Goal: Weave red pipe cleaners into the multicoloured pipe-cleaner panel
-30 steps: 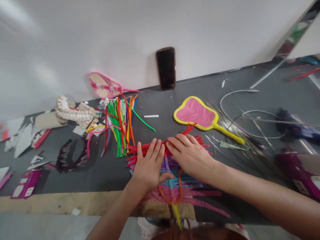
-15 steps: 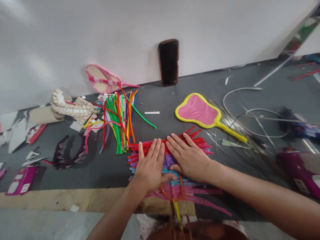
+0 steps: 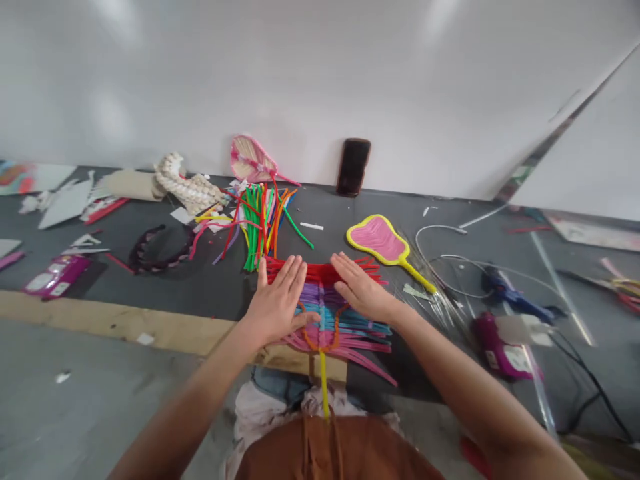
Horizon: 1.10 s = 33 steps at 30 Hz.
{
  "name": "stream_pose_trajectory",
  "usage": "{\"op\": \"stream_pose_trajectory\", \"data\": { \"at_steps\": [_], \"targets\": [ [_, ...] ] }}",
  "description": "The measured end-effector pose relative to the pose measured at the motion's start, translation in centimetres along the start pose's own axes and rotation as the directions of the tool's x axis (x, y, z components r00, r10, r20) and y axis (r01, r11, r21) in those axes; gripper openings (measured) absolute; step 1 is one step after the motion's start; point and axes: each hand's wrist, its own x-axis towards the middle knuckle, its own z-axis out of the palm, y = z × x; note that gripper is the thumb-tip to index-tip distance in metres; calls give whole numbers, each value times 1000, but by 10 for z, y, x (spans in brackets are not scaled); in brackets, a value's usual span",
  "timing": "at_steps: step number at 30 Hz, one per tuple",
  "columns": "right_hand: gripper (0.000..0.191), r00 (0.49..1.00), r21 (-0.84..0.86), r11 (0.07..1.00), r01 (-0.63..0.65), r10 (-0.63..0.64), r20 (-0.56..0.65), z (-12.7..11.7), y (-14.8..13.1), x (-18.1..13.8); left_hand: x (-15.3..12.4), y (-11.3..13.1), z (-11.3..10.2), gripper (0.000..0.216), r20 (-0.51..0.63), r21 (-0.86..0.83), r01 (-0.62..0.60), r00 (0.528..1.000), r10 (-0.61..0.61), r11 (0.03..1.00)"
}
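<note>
A flat mat of pipe cleaners (image 3: 327, 313) in red, purple, blue and pink bands lies at the near edge of the grey table (image 3: 200, 287). A yellow stem runs down from it over the edge. My left hand (image 3: 277, 303) lies flat on its left half, fingers stretched out and together. My right hand (image 3: 361, 288) lies flat on its right half, fingers stretched out too. Neither hand holds anything. The purple and blue middle strip shows between them.
A loose bundle of coloured pipe cleaners (image 3: 260, 223) lies behind the mat. A pink fan with a yellow rim (image 3: 381, 241) is to the right, with wires (image 3: 450, 257), a blue glue gun (image 3: 510, 293) and a purple tool (image 3: 495, 340). A phone (image 3: 353, 167) leans on the wall.
The camera has pulled back and tilted up, so everything looks smaller and more table and floor show. My hands have moved slightly apart on the mat.
</note>
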Motion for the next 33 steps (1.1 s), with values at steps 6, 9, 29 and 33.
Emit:
{"op": "stream_pose_trajectory", "data": {
  "at_steps": [6,9,29,33],
  "targets": [
    [50,951,182,982,-59,111,-289,-32,-9,-32,-48,45,-8,92,97,-97,-22,995,31,995],
    [45,912,224,969,-103,182,-367,-31,-14,-60,-51,71,-6,93,216,-180,28,976,12,983],
    [43,782,404,888,-221,408,-471,12,-22,-158,-17,123,-21,53,90,-30,303,950,-300,952],
    [46,760,555,812,-183,475,-445,5,-22,-151,-17,90,-61,52,84,-226,234,972,-221,946]
  ]
}}
